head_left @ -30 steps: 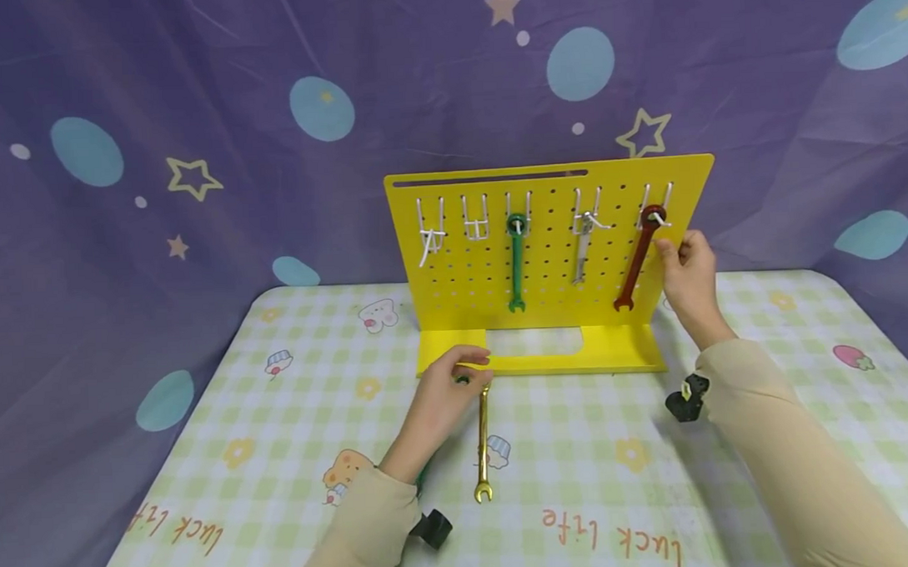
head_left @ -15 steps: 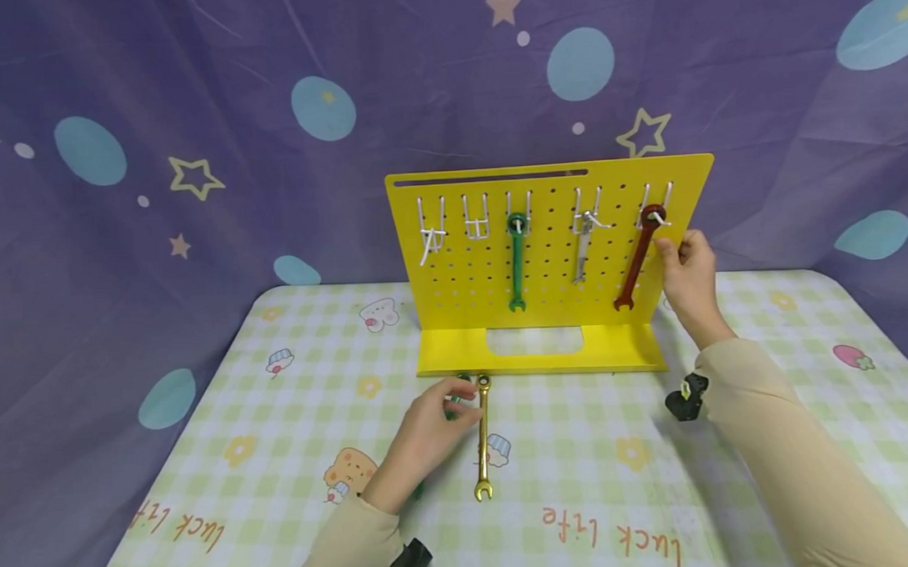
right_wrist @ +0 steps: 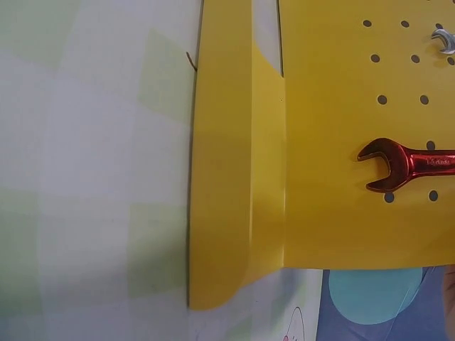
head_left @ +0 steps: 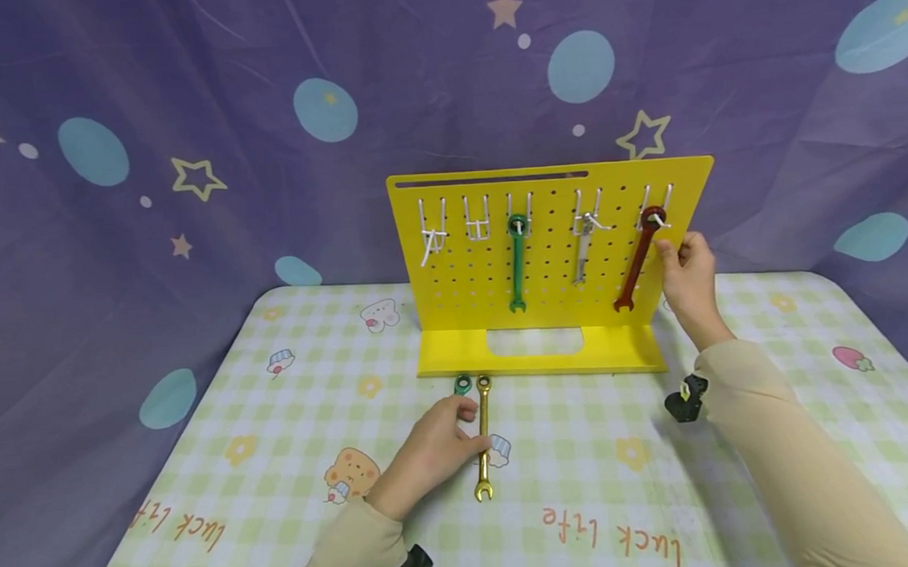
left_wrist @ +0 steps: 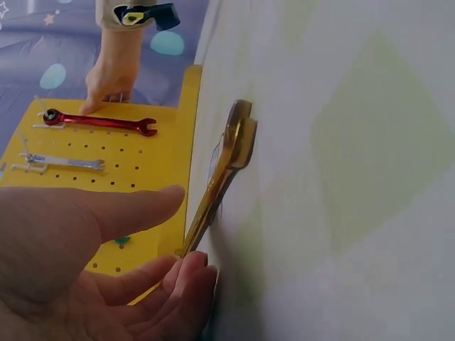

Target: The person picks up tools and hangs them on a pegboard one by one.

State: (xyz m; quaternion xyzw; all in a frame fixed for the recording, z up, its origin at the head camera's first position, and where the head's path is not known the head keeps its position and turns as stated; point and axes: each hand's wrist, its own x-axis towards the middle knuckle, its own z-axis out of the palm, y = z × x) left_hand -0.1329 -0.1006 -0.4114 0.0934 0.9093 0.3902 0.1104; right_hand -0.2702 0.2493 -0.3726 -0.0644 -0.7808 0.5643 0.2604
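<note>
My left hand (head_left: 433, 447) is over the table beside a gold wrench (head_left: 484, 462), thumb and fingers parted. In the left wrist view, the gold wrench (left_wrist: 213, 188) runs past the fingertips, and the thumb stands apart from it. A green wrench (head_left: 462, 385) lies to its left, mostly hidden under this hand. My right hand (head_left: 690, 283) grips the right edge of a yellow pegboard (head_left: 551, 272), thumb in front. A red wrench (head_left: 639, 260), a silver wrench (head_left: 582, 254) and another green wrench (head_left: 517, 269) hang on its hooks.
White wire hooks (head_left: 433, 234) at the board's left bear no wrench. The board's yellow foot (head_left: 622, 353) rests on a checked tablecloth (head_left: 580, 463). A purple curtain (head_left: 213, 58) with stars stands behind the table.
My left hand has drawn back from the board's foot towards the front, its thumb now over the gold wrench's shaft. Both ring ends on the table now show. The right hand stays put.
</note>
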